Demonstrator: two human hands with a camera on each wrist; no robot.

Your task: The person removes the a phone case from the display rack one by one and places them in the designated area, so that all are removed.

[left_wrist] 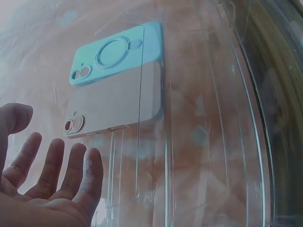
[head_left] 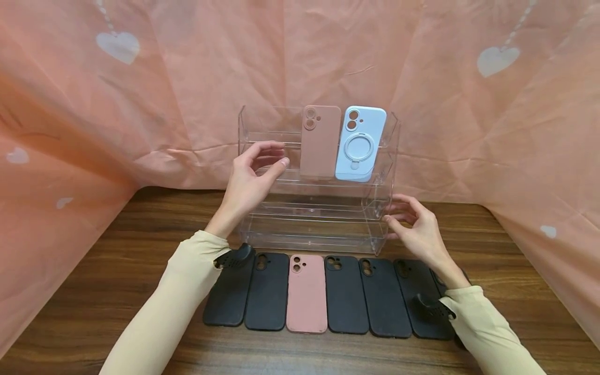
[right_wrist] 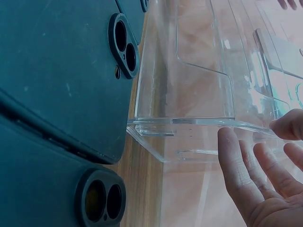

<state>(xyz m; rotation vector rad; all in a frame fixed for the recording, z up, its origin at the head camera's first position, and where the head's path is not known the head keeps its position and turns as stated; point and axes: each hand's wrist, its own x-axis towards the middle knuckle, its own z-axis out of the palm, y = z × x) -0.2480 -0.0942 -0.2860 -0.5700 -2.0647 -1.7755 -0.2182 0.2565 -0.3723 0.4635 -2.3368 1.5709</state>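
Note:
A clear acrylic tiered rack point(head_left: 309, 242) stands on the table. On its upper tier lean a dusty-pink phone case point(head_left: 320, 151) and, to the right, a light blue phone case point(head_left: 348, 164) with a ring on its back. My left hand point(head_left: 250, 177) is raised in front of the upper tier, left of the dusty-pink case, its fingers loosely bent around nothing. Beside the rack's lower right end is my right hand point(head_left: 419, 229), fingers relaxed, with fingertips right at the clear side panel point(right_wrist: 199, 121) in the right wrist view.
Along the rack's front lies a row of phone cases: several black ones, such as one black case point(head_left: 347, 297), and a pink case point(head_left: 307, 297). The wooden table point(head_left: 300, 354) is enclosed by a peach curtain point(head_left: 197, 78) with white hearts.

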